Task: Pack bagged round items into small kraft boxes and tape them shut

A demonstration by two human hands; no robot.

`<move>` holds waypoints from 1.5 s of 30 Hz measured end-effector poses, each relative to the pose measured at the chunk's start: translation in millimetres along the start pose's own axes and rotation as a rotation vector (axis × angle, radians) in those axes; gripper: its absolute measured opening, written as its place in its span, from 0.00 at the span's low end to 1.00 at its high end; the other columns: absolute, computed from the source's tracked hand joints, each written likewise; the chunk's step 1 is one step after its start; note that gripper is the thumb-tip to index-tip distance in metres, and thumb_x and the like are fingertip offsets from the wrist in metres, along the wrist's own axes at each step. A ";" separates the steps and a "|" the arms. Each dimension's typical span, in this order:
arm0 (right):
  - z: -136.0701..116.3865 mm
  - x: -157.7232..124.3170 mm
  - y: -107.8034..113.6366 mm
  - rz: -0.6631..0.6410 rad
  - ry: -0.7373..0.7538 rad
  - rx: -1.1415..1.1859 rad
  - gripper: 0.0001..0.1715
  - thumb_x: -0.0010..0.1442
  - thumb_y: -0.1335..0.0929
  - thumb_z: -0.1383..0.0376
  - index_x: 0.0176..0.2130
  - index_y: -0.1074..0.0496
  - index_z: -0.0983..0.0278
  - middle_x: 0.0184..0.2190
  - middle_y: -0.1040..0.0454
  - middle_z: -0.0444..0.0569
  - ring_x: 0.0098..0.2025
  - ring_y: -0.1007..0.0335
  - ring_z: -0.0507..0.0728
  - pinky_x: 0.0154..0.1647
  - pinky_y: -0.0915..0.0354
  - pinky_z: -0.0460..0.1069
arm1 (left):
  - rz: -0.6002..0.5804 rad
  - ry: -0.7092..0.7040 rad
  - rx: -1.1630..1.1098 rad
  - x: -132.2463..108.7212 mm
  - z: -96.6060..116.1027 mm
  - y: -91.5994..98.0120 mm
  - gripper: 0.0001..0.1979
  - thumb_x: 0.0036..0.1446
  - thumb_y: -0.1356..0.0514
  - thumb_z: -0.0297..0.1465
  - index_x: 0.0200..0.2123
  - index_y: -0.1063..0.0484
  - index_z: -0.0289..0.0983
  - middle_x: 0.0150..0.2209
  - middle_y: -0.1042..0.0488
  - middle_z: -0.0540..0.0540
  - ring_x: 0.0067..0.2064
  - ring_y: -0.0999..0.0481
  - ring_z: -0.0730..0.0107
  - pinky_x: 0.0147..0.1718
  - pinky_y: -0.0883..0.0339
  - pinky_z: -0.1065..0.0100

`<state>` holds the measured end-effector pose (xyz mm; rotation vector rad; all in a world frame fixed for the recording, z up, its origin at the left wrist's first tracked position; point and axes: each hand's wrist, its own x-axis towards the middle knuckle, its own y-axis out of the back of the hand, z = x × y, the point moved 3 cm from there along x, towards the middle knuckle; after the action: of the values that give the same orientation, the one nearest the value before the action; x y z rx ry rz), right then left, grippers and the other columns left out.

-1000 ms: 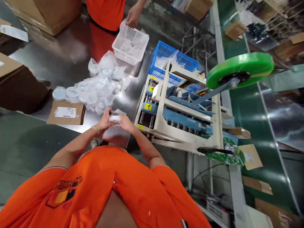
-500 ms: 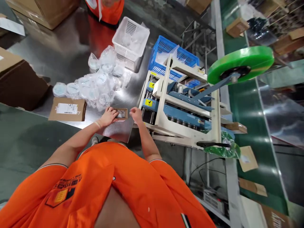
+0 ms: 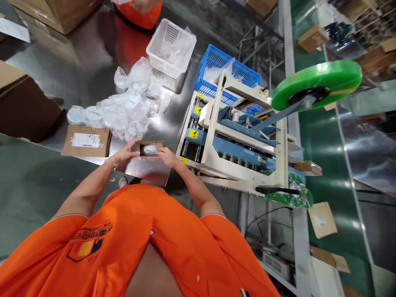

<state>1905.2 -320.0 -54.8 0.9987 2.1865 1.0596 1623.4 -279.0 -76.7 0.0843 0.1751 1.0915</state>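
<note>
A small open cardboard box [image 3: 151, 156] lies at the front edge of the metal table, with a clear-wrapped item [image 3: 149, 149] inside it. My left hand [image 3: 126, 153] grips the box's left end. At its right end, my right hand [image 3: 168, 157] pinches the cardboard near the corner. Just behind sits a pile of plastic-wrapped round packs [image 3: 119, 115]. To the left rests a closed carton [image 3: 86, 141] with a white label.
A taping machine [image 3: 229, 144] with a green tape roll [image 3: 318, 84] stands to the right. Behind it are a blue crate [image 3: 206, 66] and stacked white baskets [image 3: 168, 62]. A green conveyor [image 3: 334, 165] carries parcels. Another person [image 3: 140, 14] stands across the table [image 3: 83, 62].
My left hand has moved left from the box's opening to its end. My right hand has come in to the other end. The box has shifted slightly left.
</note>
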 end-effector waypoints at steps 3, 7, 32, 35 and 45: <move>-1.3 8.6 1.3 -0.039 -0.031 0.031 0.11 0.74 0.31 0.70 0.45 0.17 0.64 0.52 0.16 0.55 0.59 0.23 0.62 0.68 0.30 0.59 | -0.038 0.140 -0.128 5.4 -13.8 -22.2 0.45 0.46 0.25 0.52 0.64 0.28 0.38 0.60 0.20 0.36 0.61 0.21 0.47 0.61 0.25 0.50; -0.7 24.1 22.0 0.136 -0.274 -0.029 0.17 0.69 0.25 0.67 0.57 0.19 0.64 0.55 0.18 0.58 0.60 0.24 0.67 0.68 0.29 0.62 | -0.031 0.137 -0.087 21.7 -13.2 -36.0 0.40 0.48 0.24 0.46 0.61 0.25 0.35 0.52 0.16 0.37 0.51 0.18 0.54 0.52 0.20 0.56; -2.5 -140.9 -85.5 0.402 -0.712 0.243 0.36 0.66 0.27 0.67 0.72 0.26 0.58 0.77 0.36 0.66 0.76 0.33 0.75 0.72 0.30 0.72 | -0.018 -0.218 0.841 276.2 70.4 -118.4 0.42 0.60 0.29 0.58 0.56 0.24 0.23 0.56 0.23 0.21 0.63 0.27 0.31 0.65 0.35 0.38; -6.9 -164.5 -96.6 0.312 -0.800 0.245 0.34 0.67 0.27 0.68 0.70 0.24 0.57 0.78 0.38 0.65 0.73 0.28 0.75 0.71 0.27 0.70 | -0.051 -0.272 0.693 335.0 94.0 -179.9 0.40 0.60 0.25 0.49 0.58 0.26 0.19 0.62 0.25 0.18 0.69 0.29 0.34 0.69 0.38 0.42; 15.1 -117.3 -59.5 0.286 -0.577 0.376 0.25 0.67 0.31 0.69 0.61 0.19 0.59 0.55 0.15 0.59 0.58 0.16 0.68 0.64 0.21 0.64 | 0.163 -0.323 0.509 208.8 82.6 -212.9 0.40 0.65 0.38 0.24 0.77 0.45 0.30 0.76 0.38 0.23 0.77 0.36 0.45 0.73 0.36 0.42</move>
<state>1962.8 -431.4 -97.4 1.5901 1.8155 0.3831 1918.5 -189.9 -49.2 0.7373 0.1536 1.1580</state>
